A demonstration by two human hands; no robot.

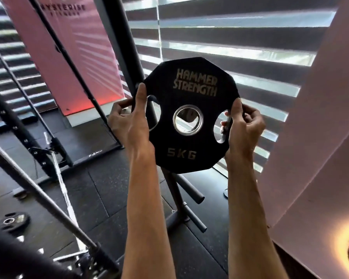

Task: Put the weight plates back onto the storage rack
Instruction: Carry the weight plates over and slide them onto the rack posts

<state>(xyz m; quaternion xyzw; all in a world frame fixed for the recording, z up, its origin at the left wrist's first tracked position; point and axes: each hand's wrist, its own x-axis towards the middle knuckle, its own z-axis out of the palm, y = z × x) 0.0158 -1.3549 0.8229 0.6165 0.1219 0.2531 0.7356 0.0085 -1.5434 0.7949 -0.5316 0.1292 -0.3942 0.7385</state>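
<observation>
A black 5 kg weight plate (pixel 190 91) marked "Hammer Strength" is held upright in front of me, its face toward the camera. My left hand (pixel 127 119) grips its left edge through a grip hole, thumb on the face. My right hand (pixel 244 125) grips the right edge the same way. Behind and below the plate stands the storage rack (pixel 181 200), a dark upright post with bare pegs sticking out near the floor. Through the plate's steel-ringed centre hole part of the rack shows. Another small plate (pixel 13 219) lies flat on the floor at lower left.
A barbell (pixel 40 196) runs diagonally across the lower left. A black power rack frame (pixel 18 125) stands at left on rubber floor tiles. Striped window blinds (pixel 240 37) fill the back wall. A pale wall panel (pixel 320 158) rises close on the right.
</observation>
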